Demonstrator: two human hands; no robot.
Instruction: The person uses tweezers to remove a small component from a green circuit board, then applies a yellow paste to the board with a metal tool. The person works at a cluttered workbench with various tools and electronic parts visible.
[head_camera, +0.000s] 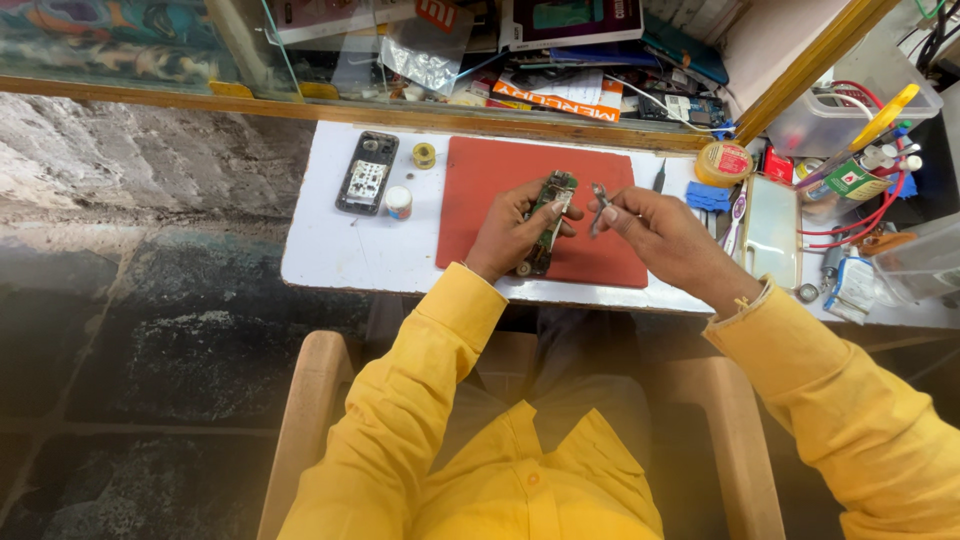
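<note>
My left hand (507, 232) grips a green phone circuit board (551, 200) over a red work mat (505, 170) on the white table (345, 250). My right hand (655, 228) pinches a small grey metal part (599, 206) close to the board's right side. Both sleeves are yellow.
A dark opened phone body (366, 172), a small round pot (398, 202) and a solder reel (424, 155) lie left of the mat. A tape roll (723, 163), a blue piece (708, 196), a pale flat case (771, 230) and a bin of tools and wires (850, 120) crowd the right side. A glass showcase (300, 50) is behind.
</note>
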